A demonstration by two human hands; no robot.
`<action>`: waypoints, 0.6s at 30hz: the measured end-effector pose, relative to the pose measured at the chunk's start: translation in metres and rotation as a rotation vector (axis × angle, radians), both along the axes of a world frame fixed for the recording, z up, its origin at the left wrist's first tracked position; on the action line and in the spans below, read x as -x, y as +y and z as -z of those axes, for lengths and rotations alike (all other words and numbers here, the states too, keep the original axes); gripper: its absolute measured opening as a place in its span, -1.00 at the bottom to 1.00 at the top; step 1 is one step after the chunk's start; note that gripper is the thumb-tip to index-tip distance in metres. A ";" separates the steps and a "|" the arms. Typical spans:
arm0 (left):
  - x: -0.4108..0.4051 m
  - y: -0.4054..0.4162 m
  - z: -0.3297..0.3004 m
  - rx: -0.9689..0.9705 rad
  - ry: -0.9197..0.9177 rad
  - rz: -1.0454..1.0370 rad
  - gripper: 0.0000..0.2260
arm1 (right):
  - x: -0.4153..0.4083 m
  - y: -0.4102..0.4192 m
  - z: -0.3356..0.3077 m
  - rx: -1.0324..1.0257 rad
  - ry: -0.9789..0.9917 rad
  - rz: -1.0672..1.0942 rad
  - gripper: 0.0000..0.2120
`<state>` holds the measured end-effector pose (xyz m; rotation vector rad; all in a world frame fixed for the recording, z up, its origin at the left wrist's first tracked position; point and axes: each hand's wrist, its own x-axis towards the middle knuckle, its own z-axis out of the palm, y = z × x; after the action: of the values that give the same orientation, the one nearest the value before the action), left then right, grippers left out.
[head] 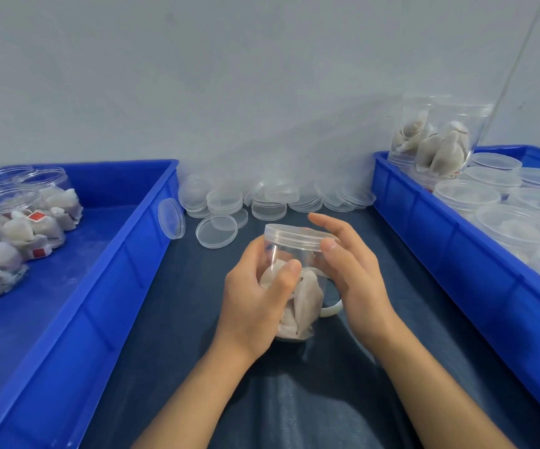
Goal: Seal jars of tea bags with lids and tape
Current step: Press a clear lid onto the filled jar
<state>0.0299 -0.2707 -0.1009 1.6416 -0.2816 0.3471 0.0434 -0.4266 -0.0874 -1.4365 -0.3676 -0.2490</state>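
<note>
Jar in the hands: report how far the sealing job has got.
Done: the jar of tea bags has a lid sitting on top. In hand: the left hand grips the jar body while the right hand touches the lid's edge. Left: no tape on it yet, and open jars wait in the left bin; spare lids lie behind.

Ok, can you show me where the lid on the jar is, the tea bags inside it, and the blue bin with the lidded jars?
lid [294,233], head view, top face.
tea bags [307,296], head view, pale bag behind the jar wall.
blue bin [424,215], head view, left outer wall.
</note>
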 end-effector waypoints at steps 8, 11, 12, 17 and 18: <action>-0.001 -0.001 0.004 -0.292 -0.116 -0.191 -0.38 | 0.002 0.007 0.003 0.064 -0.021 0.058 -0.69; 0.000 -0.002 0.000 -0.090 -0.009 -0.069 -0.52 | 0.002 0.005 0.001 0.014 -0.028 0.051 -0.58; 0.001 -0.001 -0.002 0.001 0.030 -0.011 -0.56 | 0.002 0.004 0.000 -0.013 -0.022 0.041 -0.54; 0.001 -0.002 -0.006 0.171 0.103 0.170 -0.57 | 0.001 0.002 0.000 -0.073 0.028 0.007 -0.52; 0.000 -0.002 -0.006 0.148 0.095 0.169 -0.57 | 0.001 0.002 0.000 -0.077 0.035 0.005 -0.52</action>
<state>0.0296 -0.2730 -0.0945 1.4730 -0.3128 0.1574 0.0424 -0.4250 -0.0874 -1.3640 -0.3226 -0.2388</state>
